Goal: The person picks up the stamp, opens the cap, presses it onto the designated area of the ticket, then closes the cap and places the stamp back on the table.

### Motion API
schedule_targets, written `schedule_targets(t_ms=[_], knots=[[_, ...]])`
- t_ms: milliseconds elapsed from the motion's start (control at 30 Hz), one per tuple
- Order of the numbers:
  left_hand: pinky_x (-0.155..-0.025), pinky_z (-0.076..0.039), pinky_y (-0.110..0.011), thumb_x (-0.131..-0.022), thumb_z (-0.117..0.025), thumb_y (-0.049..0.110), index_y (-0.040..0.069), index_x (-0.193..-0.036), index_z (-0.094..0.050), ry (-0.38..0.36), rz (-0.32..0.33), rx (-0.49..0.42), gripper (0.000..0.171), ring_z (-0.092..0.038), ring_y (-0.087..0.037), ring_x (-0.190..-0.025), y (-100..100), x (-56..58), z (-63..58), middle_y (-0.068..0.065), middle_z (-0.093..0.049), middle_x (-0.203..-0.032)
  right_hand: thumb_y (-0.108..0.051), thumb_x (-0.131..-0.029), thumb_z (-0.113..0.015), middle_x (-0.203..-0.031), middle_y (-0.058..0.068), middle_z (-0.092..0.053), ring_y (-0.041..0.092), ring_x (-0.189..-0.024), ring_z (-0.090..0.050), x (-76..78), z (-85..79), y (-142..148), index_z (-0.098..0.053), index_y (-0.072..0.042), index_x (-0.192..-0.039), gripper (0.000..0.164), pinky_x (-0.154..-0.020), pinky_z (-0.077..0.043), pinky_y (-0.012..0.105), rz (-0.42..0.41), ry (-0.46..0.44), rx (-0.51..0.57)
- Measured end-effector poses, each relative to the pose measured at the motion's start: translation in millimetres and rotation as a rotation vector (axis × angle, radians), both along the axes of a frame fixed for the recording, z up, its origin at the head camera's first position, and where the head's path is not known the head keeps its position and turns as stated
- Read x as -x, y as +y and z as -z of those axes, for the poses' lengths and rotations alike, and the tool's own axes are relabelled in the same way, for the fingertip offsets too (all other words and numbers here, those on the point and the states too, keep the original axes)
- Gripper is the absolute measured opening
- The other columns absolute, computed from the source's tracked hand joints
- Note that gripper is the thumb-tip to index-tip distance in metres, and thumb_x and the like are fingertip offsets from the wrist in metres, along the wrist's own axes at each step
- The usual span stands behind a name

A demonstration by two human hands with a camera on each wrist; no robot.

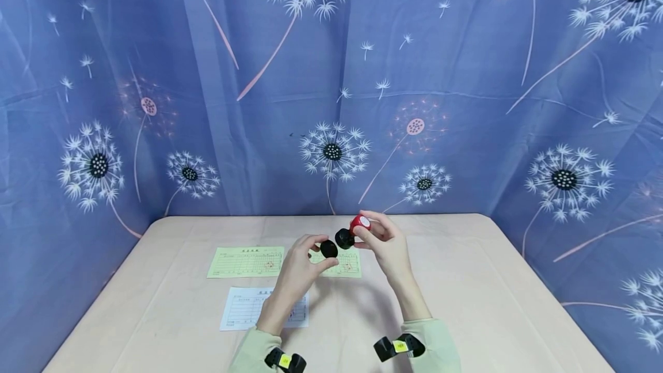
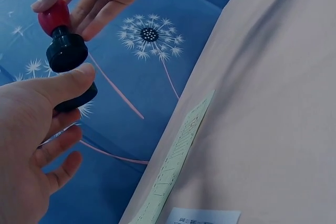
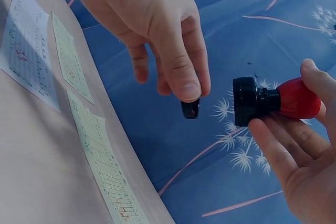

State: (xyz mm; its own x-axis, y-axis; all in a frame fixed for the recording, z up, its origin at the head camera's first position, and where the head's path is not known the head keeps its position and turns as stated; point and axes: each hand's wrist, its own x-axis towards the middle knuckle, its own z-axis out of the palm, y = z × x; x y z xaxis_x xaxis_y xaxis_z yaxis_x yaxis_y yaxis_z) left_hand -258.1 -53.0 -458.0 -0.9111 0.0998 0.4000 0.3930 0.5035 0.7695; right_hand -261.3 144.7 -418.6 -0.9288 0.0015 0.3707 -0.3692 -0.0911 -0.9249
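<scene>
A stamp with a red knob handle and a round black base (image 3: 299, 98) is held by the right hand (image 1: 385, 243), its fingers and thumb around the red handle. The left hand (image 1: 303, 261) pinches a round black cap (image 1: 328, 248) between thumb and fingers. Cap and stamp base are apart, with a small gap between them, both raised above the table. In the left wrist view the stamp's black base (image 2: 67, 53) hangs just above the left thumb, and the cap (image 2: 79, 99) lies partly hidden behind that thumb.
Two green printed slips (image 1: 246, 262) with red marks lie on the pink-covered table (image 1: 466, 292), one partly behind the left hand. A white printed slip (image 1: 240, 309) lies nearer, partly covered by the left forearm. A blue dandelion-patterned curtain (image 1: 279, 131) surrounds the table's back and sides.
</scene>
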Motion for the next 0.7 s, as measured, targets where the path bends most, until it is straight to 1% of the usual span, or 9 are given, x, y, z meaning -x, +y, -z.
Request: schedule_targets(t_ms=[200,267,433,500,600,700], knots=[[-0.083,-0.055,-0.046,-0.076,-0.086,0.034,0.016,-0.123,-0.069,0.000,0.008,-0.022,0.054,-0.060,-0.014,-0.096,-0.9,-1.0,-1.5,0.002,-0.068,-0.115,-0.006,-0.088,-0.074,-0.099,0.003,-0.076,0.015,-0.089,-0.073,-0.2,0.8,-4.1,-0.060,0.000,-0.128,0.042,-0.076,-0.062,0.043,-0.018,-0.006,0.009],[-0.083,-0.054,-0.045,-0.075,-0.086,0.036,0.017,-0.124,-0.069,0.001,0.005,-0.025,0.055,-0.060,-0.013,-0.096,-0.8,-1.4,-1.9,0.004,-0.068,-0.115,-0.005,-0.088,-0.073,-0.100,0.005,-0.075,0.015,-0.090,-0.073,-0.5,0.8,-5.5,-0.059,0.003,-0.128,0.043,-0.076,-0.062,0.043,-0.027,-0.005,0.011],[-0.082,-0.054,-0.042,-0.075,-0.086,0.037,0.014,-0.125,-0.069,0.018,0.003,-0.027,0.057,-0.061,-0.013,-0.095,0.0,-2.0,-3.9,0.004,-0.068,-0.114,-0.005,-0.088,-0.073,-0.102,0.009,-0.074,0.014,-0.091,-0.073,-1.7,0.2,-8.3,-0.056,0.008,-0.129,0.046,-0.077,-0.061,0.047,-0.048,-0.004,0.017],[-0.082,-0.054,-0.042,-0.075,-0.086,0.036,0.013,-0.125,-0.068,0.019,0.002,-0.028,0.057,-0.061,-0.013,-0.096,0.3,-2.2,-4.7,0.003,-0.068,-0.114,-0.005,-0.088,-0.073,-0.101,0.007,-0.074,0.013,-0.091,-0.073,-1.8,0.0,-8.8,-0.057,0.008,-0.128,0.045,-0.077,-0.061,0.047,-0.053,-0.003,0.017],[-0.081,-0.054,-0.037,-0.075,-0.086,0.036,0.016,-0.126,-0.068,0.018,-0.006,-0.021,0.057,-0.061,-0.012,-0.096,0.7,-2.0,-4.6,0.003,-0.068,-0.115,-0.004,-0.088,-0.073,-0.098,0.002,-0.074,0.013,-0.091,-0.073,-1.6,0.1,-9.0,-0.059,0.005,-0.127,0.042,-0.076,-0.061,0.045,-0.057,-0.001,0.017],[-0.081,-0.054,-0.036,-0.075,-0.086,0.036,0.017,-0.126,-0.067,0.025,-0.010,-0.018,0.058,-0.061,-0.012,-0.095,0.9,-2.0,-4.8,0.003,-0.068,-0.115,-0.005,-0.088,-0.073,-0.099,0.004,-0.075,0.013,-0.090,-0.073,-1.1,0.7,-9.4,-0.061,0.002,-0.126,0.041,-0.075,-0.062,0.043,-0.057,0.006,0.012]])
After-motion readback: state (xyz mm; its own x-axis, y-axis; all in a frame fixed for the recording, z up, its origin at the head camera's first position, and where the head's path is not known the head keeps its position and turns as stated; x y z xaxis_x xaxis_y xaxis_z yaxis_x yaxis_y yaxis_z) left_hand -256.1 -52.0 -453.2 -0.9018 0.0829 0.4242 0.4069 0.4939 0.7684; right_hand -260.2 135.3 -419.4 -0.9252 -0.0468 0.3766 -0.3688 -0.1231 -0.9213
